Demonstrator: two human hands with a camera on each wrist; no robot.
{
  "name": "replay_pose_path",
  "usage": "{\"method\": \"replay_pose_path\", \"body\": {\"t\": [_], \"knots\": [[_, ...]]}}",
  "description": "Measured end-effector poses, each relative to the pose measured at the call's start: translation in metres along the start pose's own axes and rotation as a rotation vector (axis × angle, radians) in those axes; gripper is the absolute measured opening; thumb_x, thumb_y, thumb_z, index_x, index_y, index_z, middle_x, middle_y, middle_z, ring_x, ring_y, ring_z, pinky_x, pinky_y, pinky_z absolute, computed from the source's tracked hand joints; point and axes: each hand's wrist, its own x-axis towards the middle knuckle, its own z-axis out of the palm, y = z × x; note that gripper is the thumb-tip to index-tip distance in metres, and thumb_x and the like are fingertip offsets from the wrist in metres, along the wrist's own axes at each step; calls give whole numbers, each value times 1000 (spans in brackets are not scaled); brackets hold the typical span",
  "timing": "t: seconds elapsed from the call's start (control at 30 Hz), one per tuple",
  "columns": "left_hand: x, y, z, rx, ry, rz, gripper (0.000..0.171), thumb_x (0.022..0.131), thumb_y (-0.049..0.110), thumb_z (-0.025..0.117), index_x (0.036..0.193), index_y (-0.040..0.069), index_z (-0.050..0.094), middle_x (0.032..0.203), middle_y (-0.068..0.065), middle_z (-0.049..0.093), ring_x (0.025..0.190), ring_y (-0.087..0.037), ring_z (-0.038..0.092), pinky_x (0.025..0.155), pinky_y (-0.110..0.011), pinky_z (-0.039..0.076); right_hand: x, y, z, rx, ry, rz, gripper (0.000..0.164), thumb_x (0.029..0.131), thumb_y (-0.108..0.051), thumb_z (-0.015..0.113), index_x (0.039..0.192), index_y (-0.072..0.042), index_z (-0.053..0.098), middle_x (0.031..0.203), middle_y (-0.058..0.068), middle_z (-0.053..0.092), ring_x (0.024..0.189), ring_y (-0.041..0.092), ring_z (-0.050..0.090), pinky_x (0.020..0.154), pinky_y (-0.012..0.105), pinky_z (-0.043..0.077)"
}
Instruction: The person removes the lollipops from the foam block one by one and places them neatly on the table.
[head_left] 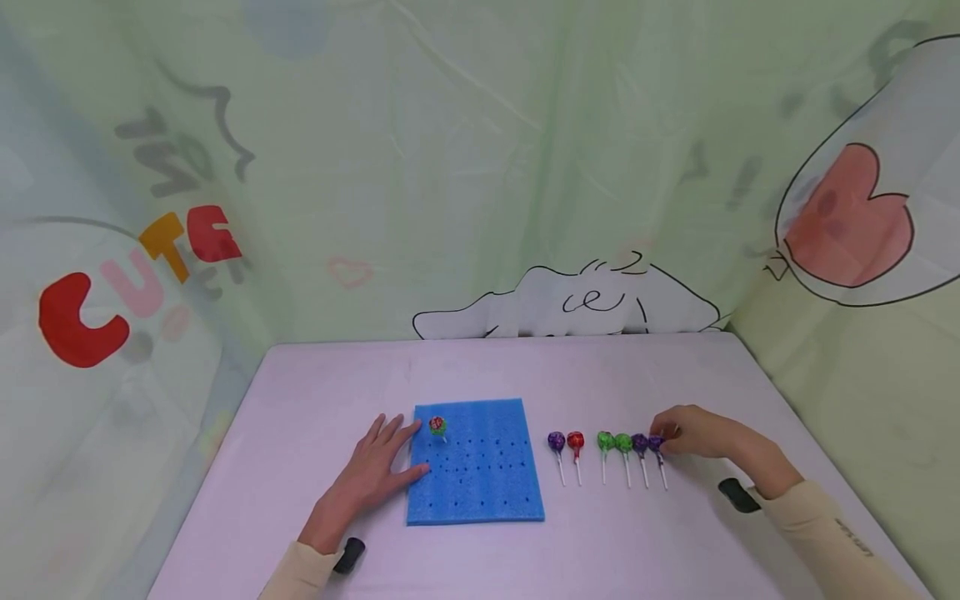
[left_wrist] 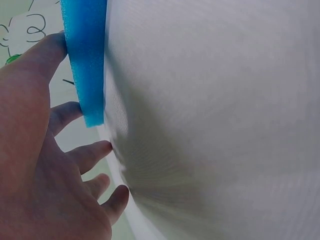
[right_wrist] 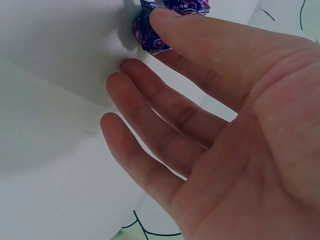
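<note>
My left hand (head_left: pixel 372 467) rests at the left edge of a blue foam board (head_left: pixel 487 492) dotted with small holes. Its fingers are spread, with thumb and index finger touching the foam (left_wrist: pixel 90 65). One red and green lollipop (head_left: pixel 437 427) stands in the board's upper left. At the right end of a row of lollipops, my right hand (head_left: pixel 693 431) pinches the wrapped head of a purple lollipop (head_left: pixel 656 444) between thumb and index finger. In the right wrist view the thumb presses that purple wrapper (right_wrist: pixel 152 37), while the other fingers stay loosely bent.
Left of the pinched one lie another purple lollipop (head_left: pixel 640 444), two green lollipops (head_left: pixel 624 443), a red lollipop (head_left: pixel 575 442) and a purple lollipop (head_left: pixel 556 443). Their sticks point toward me on the white table (head_left: pixel 337 375). A printed curtain (head_left: pixel 450 167) hangs behind and at both sides.
</note>
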Motion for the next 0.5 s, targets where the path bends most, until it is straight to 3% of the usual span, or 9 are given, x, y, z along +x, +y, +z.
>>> {"method": "replay_pose_path", "body": {"t": [0.3, 0.5], "knots": [[1, -1, 0, -4, 12, 9, 78, 89, 61, 65, 155, 26, 41, 164, -12, 31, 155, -42, 14, 121, -67, 18, -1, -4, -3, -4, -2, 12, 20, 90, -9, 72, 109, -3, 69, 96, 4, 68, 87, 15, 59, 68, 27, 51], [0, -1, 0, -6, 4, 2, 78, 89, 61, 65, 155, 26, 40, 165, -12, 31, 155, -42, 14, 121, -67, 18, -6, -10, -3, 0, 46, 6, 30, 90, -13, 73, 115, 1, 65, 103, 11, 68, 92, 21, 63, 71, 31, 55]]}}
